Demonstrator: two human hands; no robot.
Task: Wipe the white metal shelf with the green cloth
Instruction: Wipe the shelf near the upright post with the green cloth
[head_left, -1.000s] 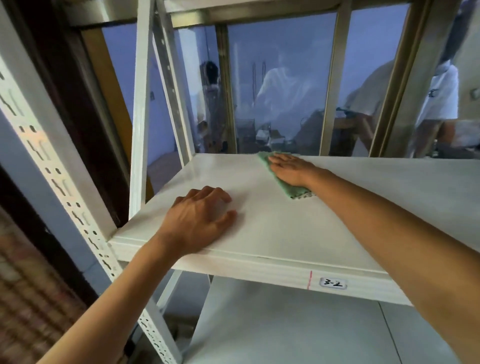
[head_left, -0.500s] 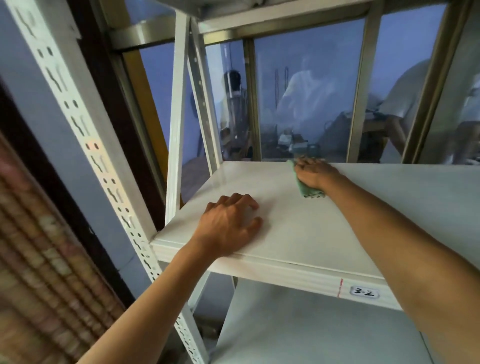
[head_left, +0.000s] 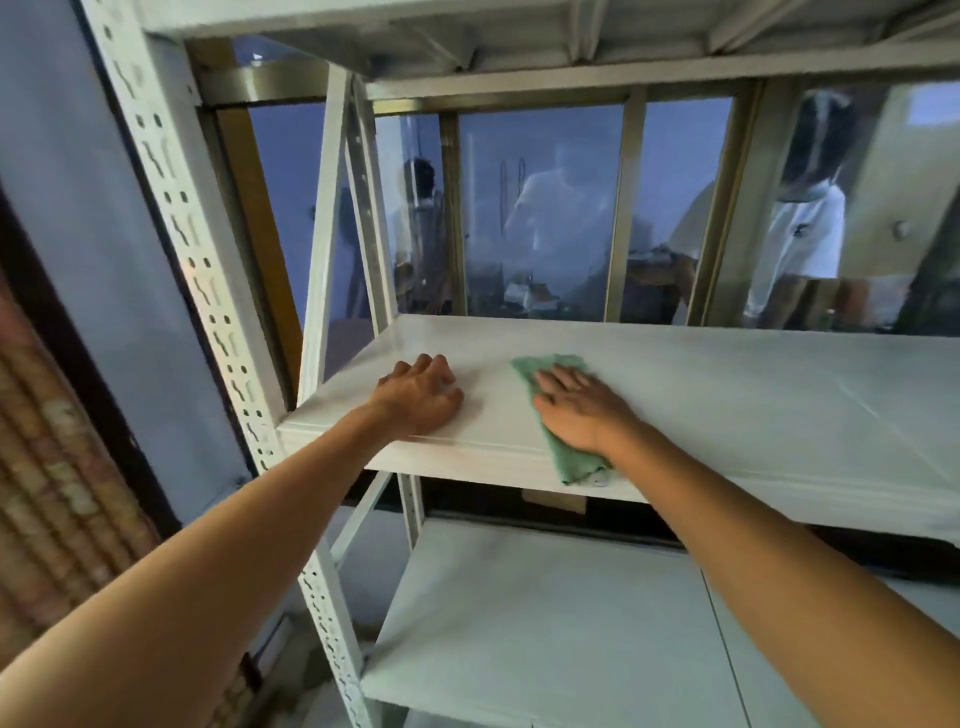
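I see dim, bluish light. The window (head_left: 540, 218) behind gives hazy reflections. Edges bend from the wide lens; everything looks slightly soft.

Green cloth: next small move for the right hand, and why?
Probably sweep the green cloth rightward along the shelf. The right hand presses it flat at the front edge, one end hanging over the lip, beside the resting left hand; the long stretch to the right lies open.

Green cloth (head_left: 570, 457) lies flat on the white metal shelf (head_left: 727, 395), overhanging its front edge.
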